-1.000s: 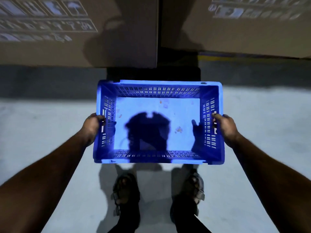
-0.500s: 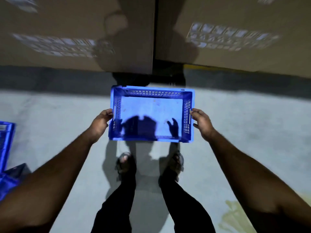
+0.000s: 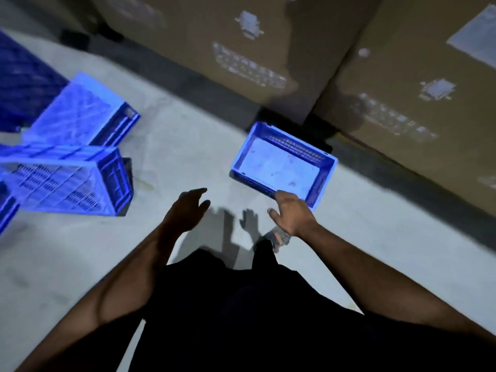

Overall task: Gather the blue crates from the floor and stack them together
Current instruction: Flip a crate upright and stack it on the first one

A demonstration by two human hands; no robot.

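Upright blue crate [image 3: 281,163] sits on the floor [image 3: 188,146] beside cardboard boxes [image 3: 402,84]. Right hand [image 3: 292,214] loose-fingered over its near rim, gripping nothing; left hand [image 3: 188,210] spread, empty. Tipped crates [image 3: 72,162] lie well apart, left. Risk: crooked nesting could topple the stack.

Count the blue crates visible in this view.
5, possibly more out of frame: upright crate by the cardboard boxes; overturned crate; crate on its side; dark crate far left; partial crate at the edge.
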